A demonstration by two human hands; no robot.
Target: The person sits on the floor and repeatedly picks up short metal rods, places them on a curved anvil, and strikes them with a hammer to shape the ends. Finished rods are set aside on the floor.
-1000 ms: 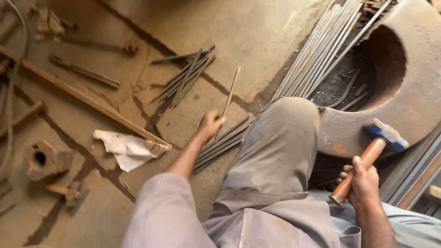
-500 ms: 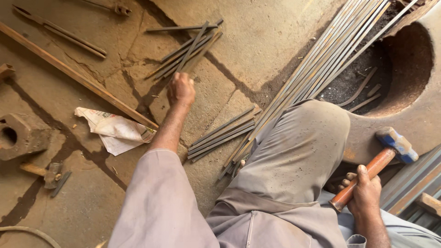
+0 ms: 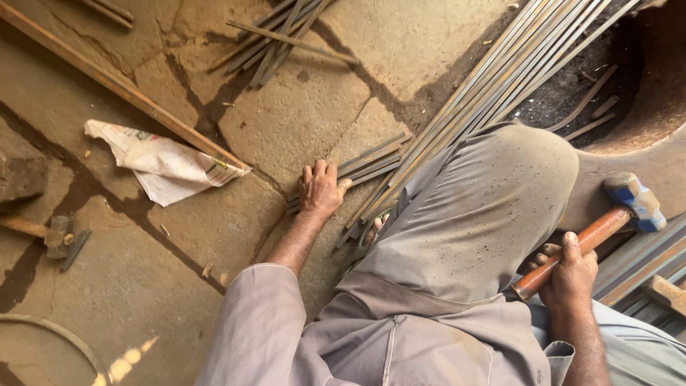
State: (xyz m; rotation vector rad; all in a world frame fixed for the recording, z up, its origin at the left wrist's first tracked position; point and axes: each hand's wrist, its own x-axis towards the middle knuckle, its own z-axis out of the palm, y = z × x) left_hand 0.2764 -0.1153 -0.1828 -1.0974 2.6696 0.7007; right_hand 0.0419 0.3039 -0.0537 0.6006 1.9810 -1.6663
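Observation:
My left hand (image 3: 320, 190) rests palm down on a small bundle of short flat metal strips (image 3: 368, 161) lying on the cracked stone floor, fingers curled over their near ends. My right hand (image 3: 569, 275) is closed around the orange wooden handle of a hammer (image 3: 597, 230) with a blue steel head, held beside my raised right knee (image 3: 500, 186). A long bundle of thin metal rods (image 3: 493, 86) runs diagonally from my knee toward the top right.
A crumpled sheet of paper (image 3: 161, 161) lies left of my hand beside a long wooden batten (image 3: 121, 86). More short strips (image 3: 282, 36) lie at the top. A round clay forge pit (image 3: 629, 78) holding dark ash sits at the right. Another hammer (image 3: 43, 232) lies far left.
My left hand drew back from the far pile of strips and came down on the nearer bundle. The hammer in my right hand stayed beside the knee.

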